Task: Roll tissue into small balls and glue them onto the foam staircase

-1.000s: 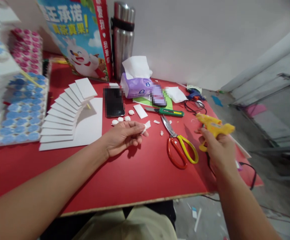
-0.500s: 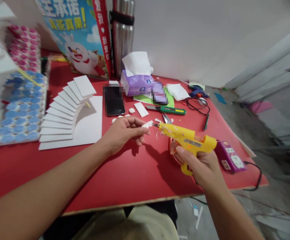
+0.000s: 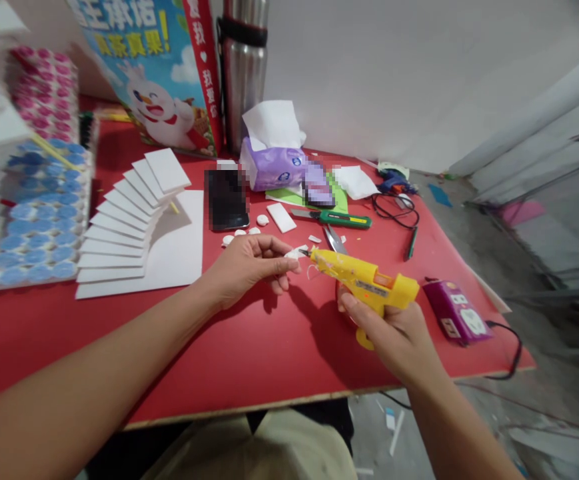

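Note:
Between the thumb and fingers of my left hand (image 3: 256,267) is a small white piece (image 3: 296,253), its exact shape partly hidden. My right hand (image 3: 394,337) wraps round the handle of a yellow hot glue gun (image 3: 359,273), which has a small orange light lit on its side. The gun's nozzle points left and meets or overlaps the white piece; I cannot tell whether they touch. Just behind them lie scissors (image 3: 336,240), partly covered by the gun. Several small white discs (image 3: 240,233) and a white rectangular block (image 3: 281,217) lie beyond my left hand.
A fanned stair of white boards (image 3: 124,220) stands on the left beside blue and pink rolls. Behind are a phone (image 3: 226,199), purple tissue pack (image 3: 274,167), steel flask (image 3: 244,80) and green utility knife (image 3: 344,219). A purple power socket (image 3: 456,312) sits right, near the table edge.
My right hand has brought the glue gun slightly left, so its nozzle now reaches the white piece in view. My left hand has stayed nearly still.

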Tool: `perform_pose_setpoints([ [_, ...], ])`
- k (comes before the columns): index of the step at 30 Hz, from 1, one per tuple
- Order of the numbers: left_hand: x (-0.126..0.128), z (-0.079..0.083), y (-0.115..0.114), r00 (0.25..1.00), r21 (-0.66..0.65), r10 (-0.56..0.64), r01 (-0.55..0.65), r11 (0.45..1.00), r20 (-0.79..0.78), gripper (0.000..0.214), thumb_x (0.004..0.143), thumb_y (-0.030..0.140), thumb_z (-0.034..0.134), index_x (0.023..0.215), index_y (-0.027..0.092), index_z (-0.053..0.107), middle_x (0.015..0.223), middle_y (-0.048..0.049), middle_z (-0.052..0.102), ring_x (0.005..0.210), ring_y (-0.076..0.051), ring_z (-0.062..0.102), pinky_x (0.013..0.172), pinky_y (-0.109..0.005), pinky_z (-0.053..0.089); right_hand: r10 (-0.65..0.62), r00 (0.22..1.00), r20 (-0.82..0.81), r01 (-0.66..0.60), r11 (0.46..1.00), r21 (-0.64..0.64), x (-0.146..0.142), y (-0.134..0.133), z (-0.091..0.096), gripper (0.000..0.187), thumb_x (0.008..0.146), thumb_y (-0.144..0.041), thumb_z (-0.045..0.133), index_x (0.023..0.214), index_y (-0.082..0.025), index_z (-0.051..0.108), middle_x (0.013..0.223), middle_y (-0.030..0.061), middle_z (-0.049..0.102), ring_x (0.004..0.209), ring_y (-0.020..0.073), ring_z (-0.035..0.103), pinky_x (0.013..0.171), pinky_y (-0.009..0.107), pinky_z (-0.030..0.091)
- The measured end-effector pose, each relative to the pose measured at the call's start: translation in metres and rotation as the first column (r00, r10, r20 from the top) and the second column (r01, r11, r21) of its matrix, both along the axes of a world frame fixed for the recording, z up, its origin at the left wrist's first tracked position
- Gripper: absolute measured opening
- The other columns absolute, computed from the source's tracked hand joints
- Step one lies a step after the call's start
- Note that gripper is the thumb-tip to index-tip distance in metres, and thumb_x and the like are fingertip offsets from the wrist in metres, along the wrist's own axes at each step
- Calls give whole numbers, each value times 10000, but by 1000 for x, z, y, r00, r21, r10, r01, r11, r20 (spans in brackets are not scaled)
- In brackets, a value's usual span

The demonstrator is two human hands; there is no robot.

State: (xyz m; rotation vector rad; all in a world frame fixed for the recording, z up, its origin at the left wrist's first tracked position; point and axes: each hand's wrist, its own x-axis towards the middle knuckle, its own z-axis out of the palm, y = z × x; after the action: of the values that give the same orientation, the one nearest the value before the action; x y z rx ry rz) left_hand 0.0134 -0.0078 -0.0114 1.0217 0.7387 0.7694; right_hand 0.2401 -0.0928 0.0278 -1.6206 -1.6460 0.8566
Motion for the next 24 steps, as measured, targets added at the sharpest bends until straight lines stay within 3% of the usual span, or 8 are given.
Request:
perform_pose_setpoints([
  [12,0,1,2,1000,-35,18,-17,999,18,260,801,320,833,893,100,730,617,-53,707,461,-154,611,389,-288,569,21,999,34,-22,999,42,-5,-1,3,179,905,-347,635,831,-189,674,692,20,632,590,148,544,506,244,437],
  [18,0,0,2,999,-67,-3,6,998,40,253,790,320,843,867,110,725,622,-51,713,460,-147,607,397,-281,568,20,998,58,-22,999,24,-2,0,1,287,925,-381,616,708,-194,626,615,10,580,527,133,496,497,254,431],
  [24,1,2,1,1000,-91,7,-4,996,29,306,755,343,876,859,103,718,629,-57,724,464,-137,616,422,-252,555,-13,998,61,12,1000,19,0,1,0,309,928,-412,620,707,-196,618,601,6,568,521,137,497,465,251,394],
])
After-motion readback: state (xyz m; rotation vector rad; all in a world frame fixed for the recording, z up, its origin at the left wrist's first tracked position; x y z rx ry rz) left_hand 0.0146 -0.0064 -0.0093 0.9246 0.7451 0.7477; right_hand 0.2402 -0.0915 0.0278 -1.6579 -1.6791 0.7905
